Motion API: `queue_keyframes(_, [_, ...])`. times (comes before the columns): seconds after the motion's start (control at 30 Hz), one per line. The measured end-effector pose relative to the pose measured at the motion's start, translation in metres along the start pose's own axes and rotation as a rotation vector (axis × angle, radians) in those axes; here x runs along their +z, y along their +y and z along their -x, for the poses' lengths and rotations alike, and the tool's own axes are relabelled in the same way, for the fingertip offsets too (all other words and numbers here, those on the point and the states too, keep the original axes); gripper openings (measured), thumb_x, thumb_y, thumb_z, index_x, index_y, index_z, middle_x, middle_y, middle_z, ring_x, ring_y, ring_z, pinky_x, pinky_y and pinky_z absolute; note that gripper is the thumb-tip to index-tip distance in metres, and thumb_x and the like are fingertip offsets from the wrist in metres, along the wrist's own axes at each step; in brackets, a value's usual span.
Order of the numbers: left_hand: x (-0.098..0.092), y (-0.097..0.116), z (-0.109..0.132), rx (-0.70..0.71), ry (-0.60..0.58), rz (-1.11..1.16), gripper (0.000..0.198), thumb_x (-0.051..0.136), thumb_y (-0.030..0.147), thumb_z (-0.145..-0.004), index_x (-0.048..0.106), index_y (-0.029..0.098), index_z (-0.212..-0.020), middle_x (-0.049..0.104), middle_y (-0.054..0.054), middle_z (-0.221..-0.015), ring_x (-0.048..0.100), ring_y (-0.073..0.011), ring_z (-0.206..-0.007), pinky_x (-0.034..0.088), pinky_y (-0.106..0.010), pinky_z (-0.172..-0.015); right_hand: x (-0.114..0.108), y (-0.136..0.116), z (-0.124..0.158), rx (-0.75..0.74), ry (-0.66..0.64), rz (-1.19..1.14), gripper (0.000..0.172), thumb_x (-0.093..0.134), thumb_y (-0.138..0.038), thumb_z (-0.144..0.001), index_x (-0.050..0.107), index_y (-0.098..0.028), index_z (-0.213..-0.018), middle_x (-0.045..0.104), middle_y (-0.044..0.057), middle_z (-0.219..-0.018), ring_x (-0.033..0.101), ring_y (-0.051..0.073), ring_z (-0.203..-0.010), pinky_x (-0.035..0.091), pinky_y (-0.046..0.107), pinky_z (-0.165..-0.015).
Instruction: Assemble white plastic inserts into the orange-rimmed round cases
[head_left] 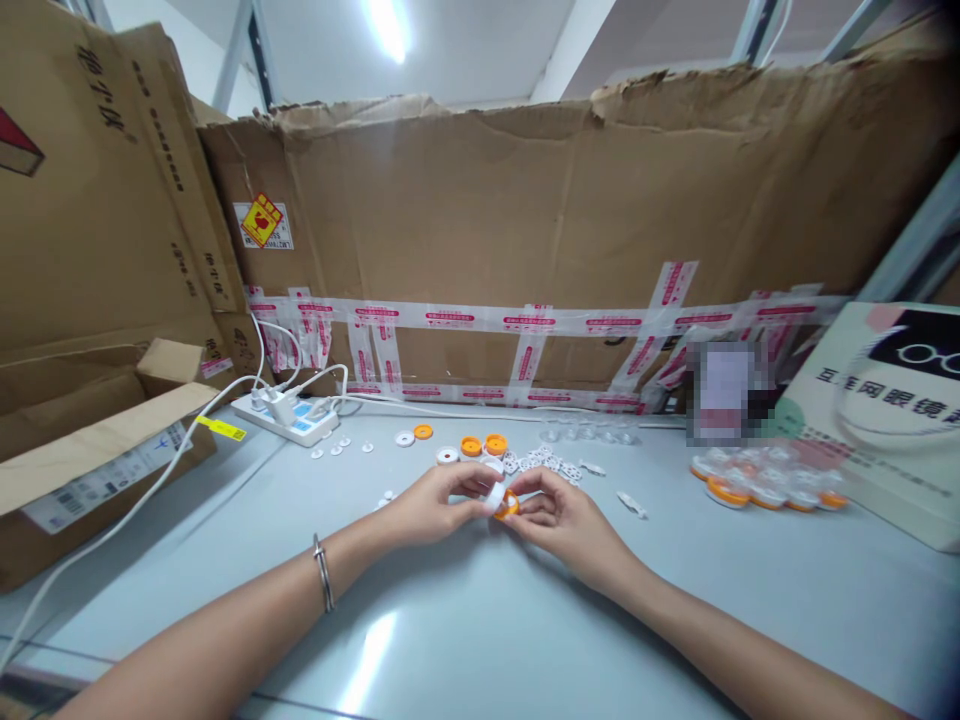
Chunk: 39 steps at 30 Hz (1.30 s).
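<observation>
Over the middle of the table, my left hand (442,505) pinches a small white round part (495,495) between thumb and fingers. My right hand (559,515) has its fingers closed on an orange ring-shaped part (509,504). The two parts meet or nearly touch; whether they are joined I cannot tell. Just beyond my hands lie orange rings (471,446) and white rings (447,456). A pile of small white pieces (544,460) is close behind my right hand. Small white discs (367,447) are scattered to the left.
A power strip (292,418) with cables stands at the back left, beside an open cardboard box (97,470). Clear-topped orange and white pieces (769,478) are grouped at the right, near a printed bag (877,420). A large cardboard sheet (480,220) walls off the back.
</observation>
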<state>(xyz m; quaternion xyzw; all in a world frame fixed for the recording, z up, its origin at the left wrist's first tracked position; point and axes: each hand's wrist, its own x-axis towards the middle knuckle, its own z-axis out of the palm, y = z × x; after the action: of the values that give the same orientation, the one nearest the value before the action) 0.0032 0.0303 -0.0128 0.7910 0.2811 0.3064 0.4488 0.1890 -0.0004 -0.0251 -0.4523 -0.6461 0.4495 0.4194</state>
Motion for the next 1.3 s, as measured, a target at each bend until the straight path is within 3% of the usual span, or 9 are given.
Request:
queue_keyframes(0.3, [0.003,0.009,0.007,0.106,0.014,-0.457,0.029,0.056,0.015,-0.08,0.055,0.02,-0.109,0.063,-0.006,-0.101,0.057,-0.018,-0.094,0.043,-0.031,-0.085,0.003,0.003,0.002,-0.011,-0.037,-0.049,0.029,0.067,-0.035,-0.066,0.048,-0.02,-0.083,0.058,0.002,-0.086,0.062,0.015,-0.074,0.052,0.031,-0.071])
queue_keyframes(0.53, [0.007,0.011,0.009,0.063,0.043,-0.512,0.027,0.058,0.018,-0.08,0.058,0.019,-0.107,0.065,-0.005,-0.095,0.058,-0.0182,-0.086,0.044,-0.03,-0.08,0.004,0.008,0.002,-0.024,0.029,-0.12,0.032,0.07,-0.028,-0.063,0.051,-0.022,-0.087,0.057,0.0,-0.084,0.059,0.015,-0.073,0.05,0.03,-0.072])
queue_keyframes(0.83, [0.01,0.008,0.007,0.0,0.068,-0.105,0.027,0.059,0.016,-0.075,0.061,0.015,-0.102,0.063,-0.007,-0.097,0.058,-0.0173,-0.089,0.046,-0.031,-0.083,0.007,0.0,0.004,0.016,0.078,-0.246,0.036,0.073,-0.034,-0.059,0.046,-0.022,-0.08,0.053,-0.003,-0.084,0.058,0.012,-0.066,0.047,0.027,-0.067])
queue_keyframes(1.07, [0.008,0.005,0.001,-0.174,0.056,0.055,0.023,0.062,0.022,-0.072,0.065,0.012,-0.092,0.066,-0.006,-0.083,0.058,-0.0169,-0.078,0.045,-0.029,-0.074,0.003,-0.005,0.005,0.122,-0.071,-0.355,0.041,0.068,-0.044,-0.065,0.042,-0.021,-0.087,0.05,-0.004,-0.084,0.057,0.01,-0.068,0.043,0.026,-0.069])
queue_keyframes(1.3, [0.008,-0.006,-0.002,-0.289,0.073,0.348,0.032,0.071,0.031,-0.063,0.065,0.01,-0.085,0.065,-0.006,-0.079,0.059,-0.0149,-0.07,0.045,-0.028,-0.069,0.004,-0.003,0.005,0.136,-0.13,-0.345,0.05,0.075,-0.036,-0.059,0.04,-0.022,-0.092,0.053,-0.005,-0.079,0.056,0.01,-0.069,0.04,0.024,-0.066])
